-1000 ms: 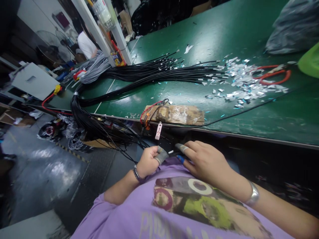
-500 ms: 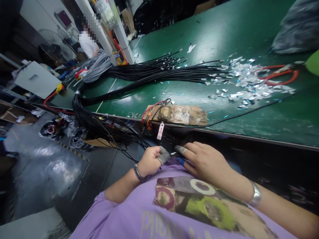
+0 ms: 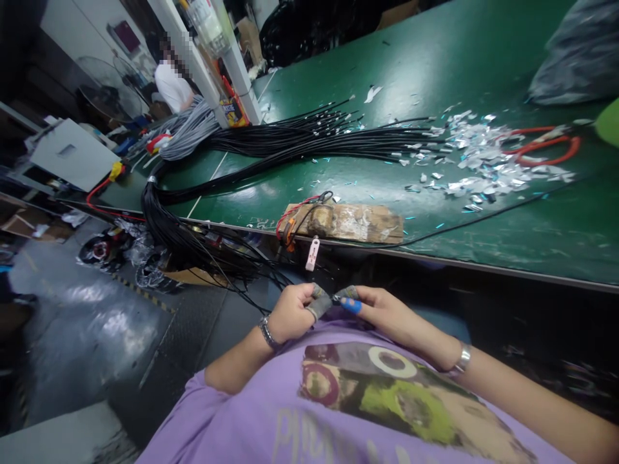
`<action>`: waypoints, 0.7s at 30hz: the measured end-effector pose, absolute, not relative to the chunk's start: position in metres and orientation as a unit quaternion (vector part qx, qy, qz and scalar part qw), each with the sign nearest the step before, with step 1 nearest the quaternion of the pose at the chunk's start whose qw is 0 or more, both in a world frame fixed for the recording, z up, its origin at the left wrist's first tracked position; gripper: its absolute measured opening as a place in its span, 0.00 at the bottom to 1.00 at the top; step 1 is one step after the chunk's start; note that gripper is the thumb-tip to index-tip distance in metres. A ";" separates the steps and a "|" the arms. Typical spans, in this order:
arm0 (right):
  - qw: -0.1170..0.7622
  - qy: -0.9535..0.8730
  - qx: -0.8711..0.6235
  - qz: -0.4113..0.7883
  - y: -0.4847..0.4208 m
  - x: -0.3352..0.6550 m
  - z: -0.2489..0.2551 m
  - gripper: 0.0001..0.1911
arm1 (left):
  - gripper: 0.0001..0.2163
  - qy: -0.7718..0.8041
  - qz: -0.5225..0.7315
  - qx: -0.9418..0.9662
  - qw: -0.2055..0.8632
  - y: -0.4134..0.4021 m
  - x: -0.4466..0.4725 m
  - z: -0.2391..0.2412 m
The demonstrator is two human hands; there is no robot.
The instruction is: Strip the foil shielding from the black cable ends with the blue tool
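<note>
My left hand (image 3: 294,310), with grey tape on thumb and finger, is closed in a pinch on a black cable (image 3: 335,298) in front of my shirt. Opposite it, my right hand (image 3: 384,308) pinches the pale end of the same cable between a blue-covered fingertip and a taped one. The fingertips of both hands almost meet. From the bench edge, a bundle of black cables (image 3: 167,222) droops down toward my left hand. How much cable lies inside my left fingers is hidden.
On the green bench (image 3: 435,58) lie more black cables (image 3: 329,145), silver foil scraps (image 3: 478,161) and an orange-red loop (image 3: 546,151). A wooden block (image 3: 367,222) with a pink tag (image 3: 312,254) sits at the edge. A white post (image 3: 193,51) rises far left; a person (image 3: 171,84) is behind it.
My right hand has turned and moved in to the left, and its fingertips now close on the cable end. My left hand stays in place with its hold.
</note>
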State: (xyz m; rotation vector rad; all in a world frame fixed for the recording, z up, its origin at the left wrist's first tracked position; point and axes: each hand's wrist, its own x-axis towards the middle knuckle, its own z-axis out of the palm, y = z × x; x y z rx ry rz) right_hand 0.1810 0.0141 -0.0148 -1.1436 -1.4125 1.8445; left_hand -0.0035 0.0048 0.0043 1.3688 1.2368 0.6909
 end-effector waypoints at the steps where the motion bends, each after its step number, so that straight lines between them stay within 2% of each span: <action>1: 0.267 -0.461 -0.432 0.727 0.013 0.179 -0.016 0.24 | 0.16 0.521 0.288 0.599 0.535 0.005 -0.005 0.004; 5: 0.277 -0.296 -0.426 0.809 0.008 0.174 -0.017 0.29 | 0.11 0.499 0.265 0.683 0.463 0.006 -0.010 0.001; 10: 0.265 -0.262 -0.428 0.823 0.005 0.170 -0.017 0.30 | 0.11 0.433 0.270 0.750 0.421 0.010 -0.015 0.001; 13: 0.272 -0.241 -0.416 0.834 0.009 0.172 -0.018 0.30 | 0.13 0.406 0.274 0.747 0.449 0.011 -0.019 0.003; 17: 0.395 -0.162 -0.421 0.800 0.016 0.185 -0.018 0.29 | 0.16 0.380 0.248 0.705 0.546 0.006 -0.027 0.000; 19: 0.412 -0.207 -0.426 0.778 0.016 0.190 -0.017 0.26 | 0.18 0.421 0.273 0.642 0.579 0.004 -0.030 -0.005; 21: 0.399 -0.342 -0.429 0.734 0.013 0.191 -0.014 0.18 | 0.20 0.460 0.318 0.563 0.609 0.003 -0.031 -0.010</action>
